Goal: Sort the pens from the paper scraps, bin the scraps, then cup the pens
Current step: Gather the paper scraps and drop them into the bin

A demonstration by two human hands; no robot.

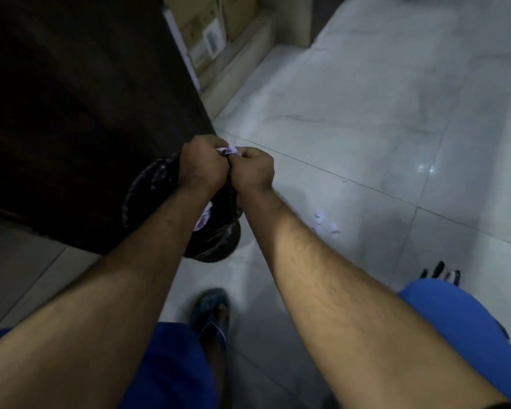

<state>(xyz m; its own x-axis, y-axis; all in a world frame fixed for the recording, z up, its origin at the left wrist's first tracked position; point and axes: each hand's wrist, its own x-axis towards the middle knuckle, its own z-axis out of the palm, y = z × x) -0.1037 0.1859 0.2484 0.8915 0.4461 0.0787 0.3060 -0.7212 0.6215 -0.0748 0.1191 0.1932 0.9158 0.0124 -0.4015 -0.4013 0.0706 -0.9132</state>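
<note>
Both my hands are held together above a round bin lined with a black bag, which stands on the floor beside a dark desk. My left hand and my right hand are closed around a bunch of pale paper scraps that peeks out between the fingers. Inside the bin, more scraps show below my wrists. A few scraps lie on the floor tile to the right of the bin. No pens or cup are in view.
The dark wooden desk side fills the left. Cardboard boxes lean against the wall at the back. Pale marble floor spreads to the right. My sandalled foot is below the bin; my blue-clad knee is at the right.
</note>
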